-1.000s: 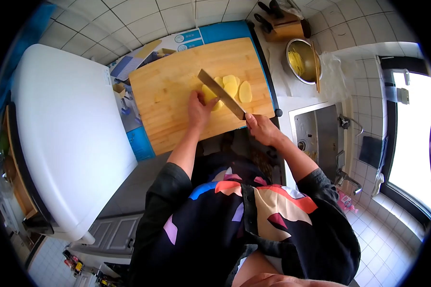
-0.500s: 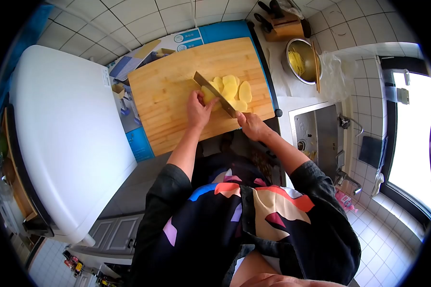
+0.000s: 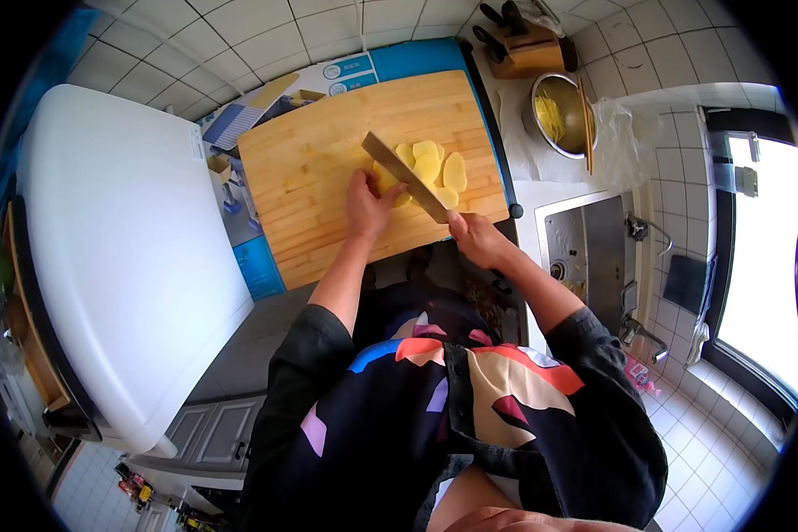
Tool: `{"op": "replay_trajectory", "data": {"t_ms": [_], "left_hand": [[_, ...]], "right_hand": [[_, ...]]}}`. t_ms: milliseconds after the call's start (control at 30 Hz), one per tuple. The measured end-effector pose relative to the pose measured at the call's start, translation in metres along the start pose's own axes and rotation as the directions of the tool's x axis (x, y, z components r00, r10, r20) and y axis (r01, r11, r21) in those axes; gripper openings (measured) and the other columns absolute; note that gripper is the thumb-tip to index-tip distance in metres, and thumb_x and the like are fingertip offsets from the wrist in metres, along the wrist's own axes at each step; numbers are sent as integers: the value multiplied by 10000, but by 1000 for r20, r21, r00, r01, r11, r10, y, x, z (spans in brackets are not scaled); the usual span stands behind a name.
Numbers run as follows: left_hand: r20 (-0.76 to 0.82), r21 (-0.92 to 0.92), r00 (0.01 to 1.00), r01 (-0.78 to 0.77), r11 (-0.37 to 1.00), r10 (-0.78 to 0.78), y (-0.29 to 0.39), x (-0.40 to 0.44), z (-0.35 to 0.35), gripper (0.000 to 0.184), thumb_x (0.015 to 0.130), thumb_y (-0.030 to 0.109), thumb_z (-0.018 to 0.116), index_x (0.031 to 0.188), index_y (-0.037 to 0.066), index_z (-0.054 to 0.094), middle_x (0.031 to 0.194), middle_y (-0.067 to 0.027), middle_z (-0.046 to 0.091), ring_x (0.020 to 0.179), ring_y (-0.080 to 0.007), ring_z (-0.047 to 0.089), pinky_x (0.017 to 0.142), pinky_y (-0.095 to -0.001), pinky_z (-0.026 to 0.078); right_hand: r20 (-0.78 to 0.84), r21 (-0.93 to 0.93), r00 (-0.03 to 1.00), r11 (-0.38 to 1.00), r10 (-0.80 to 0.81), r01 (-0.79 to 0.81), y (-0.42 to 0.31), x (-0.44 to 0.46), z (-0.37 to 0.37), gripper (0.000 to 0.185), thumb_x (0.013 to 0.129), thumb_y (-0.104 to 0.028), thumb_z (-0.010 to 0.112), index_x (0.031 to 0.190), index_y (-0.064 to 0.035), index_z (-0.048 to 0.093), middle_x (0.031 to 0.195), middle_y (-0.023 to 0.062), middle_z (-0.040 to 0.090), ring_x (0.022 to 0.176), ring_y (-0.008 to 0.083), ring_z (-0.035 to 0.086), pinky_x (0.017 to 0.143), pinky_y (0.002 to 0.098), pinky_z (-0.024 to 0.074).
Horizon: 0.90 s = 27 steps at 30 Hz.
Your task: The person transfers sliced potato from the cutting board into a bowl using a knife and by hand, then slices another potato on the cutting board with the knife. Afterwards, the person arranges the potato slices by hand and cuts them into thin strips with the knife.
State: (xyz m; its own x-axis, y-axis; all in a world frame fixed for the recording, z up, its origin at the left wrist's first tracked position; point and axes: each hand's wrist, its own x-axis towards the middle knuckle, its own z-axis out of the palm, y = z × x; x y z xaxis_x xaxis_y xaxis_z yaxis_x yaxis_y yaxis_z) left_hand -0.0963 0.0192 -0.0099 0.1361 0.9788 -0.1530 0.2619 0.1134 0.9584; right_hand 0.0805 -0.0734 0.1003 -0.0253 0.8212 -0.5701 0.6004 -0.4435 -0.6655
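On the wooden cutting board (image 3: 310, 195), my left hand (image 3: 369, 206) grips a peeled yellow potato (image 3: 384, 177), its fingertips beside the blade. My right hand (image 3: 477, 239) is closed around the handle of a broad knife (image 3: 406, 177). The blade slants across the board at the potato's right side and partly hides it. Several thin yellow potato slices (image 3: 454, 172) lie overlapping just right of the blade.
A metal bowl (image 3: 541, 146) holding yellow strips, with chopsticks (image 3: 586, 124) across its rim, stands at the right. Behind it is a knife block (image 3: 530, 55). A sink (image 3: 594, 239) lies right of the board, a large white appliance (image 3: 124, 257) on the left.
The knife and my right hand shifted left, then slightly back right. Another slice now lies low among the others, right of the blade. My left hand has barely moved.
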Motion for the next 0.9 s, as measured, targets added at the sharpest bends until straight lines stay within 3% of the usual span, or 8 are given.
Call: {"op": "replay_trajectory", "data": {"t_ms": [100,233,433,633,733,833,867,900], "left_hand": [[-14,50,998,-68,996,69,8,2,-3,459,658,248,823,805,37,443,636,-24,408,565,-144,367,508,-293,358],[-20,27,998,-58,998,59,-5,0,2,457,662,248,822,807,35,445,635,-28,409,560,-147,367,509,-292,361],[-14,76,999,-41,996,43,-3,1,-1,446,658,235,823,822,32,462,652,-29,419,572,-147,374,513,-291,363],[-1,0,1000,-11,1000,11,-7,0,0,450,656,228,825,812,28,453,657,-28,417,575,-145,369,514,-290,359],[3,13,1000,-29,999,29,-3,2,0,451,658,226,825,808,30,448,652,-22,405,576,-141,360,512,-284,355],[9,68,998,-65,996,65,2,-1,-3,446,666,223,822,812,32,447,642,-15,391,574,-133,350,509,-277,353],[18,61,996,-86,994,85,4,0,-3,443,672,222,820,817,33,447,636,-12,384,572,-128,345,508,-274,352],[23,59,996,-82,995,81,2,-2,-3,443,672,222,820,817,33,447,636,-12,384,572,-128,345,508,-274,352]], "right_hand": [[-32,-43,999,998,-37,36,4,16,13,481,977,-371,296,911,48,523,767,272,563,772,452,526,697,469,414],[-9,-29,1000,999,-16,15,2,15,11,498,973,-394,300,903,46,523,764,267,565,776,444,539,704,458,420],[64,111,985,980,161,-167,-1,0,-3,516,972,-405,292,847,41,519,712,235,549,708,398,517,684,424,424],[5,80,1000,996,27,-27,1,-5,-2,528,970,-410,286,825,44,513,689,231,525,678,380,493,678,421,418],[34,46,997,996,73,-75,-6,0,-1,521,969,-405,293,841,46,521,728,262,542,728,416,519,688,434,419],[-8,-41,1000,999,-7,7,8,17,15,515,966,-401,305,869,43,548,796,310,564,833,484,523,707,478,417],[-9,-45,1000,999,-12,12,12,21,16,515,966,-401,305,869,43,548,796,310,564,833,484,523,707,478,417],[-34,-31,999,999,-26,25,13,19,19,507,968,-398,303,816,33,522,712,267,534,733,443,502,667,460,409]]}}
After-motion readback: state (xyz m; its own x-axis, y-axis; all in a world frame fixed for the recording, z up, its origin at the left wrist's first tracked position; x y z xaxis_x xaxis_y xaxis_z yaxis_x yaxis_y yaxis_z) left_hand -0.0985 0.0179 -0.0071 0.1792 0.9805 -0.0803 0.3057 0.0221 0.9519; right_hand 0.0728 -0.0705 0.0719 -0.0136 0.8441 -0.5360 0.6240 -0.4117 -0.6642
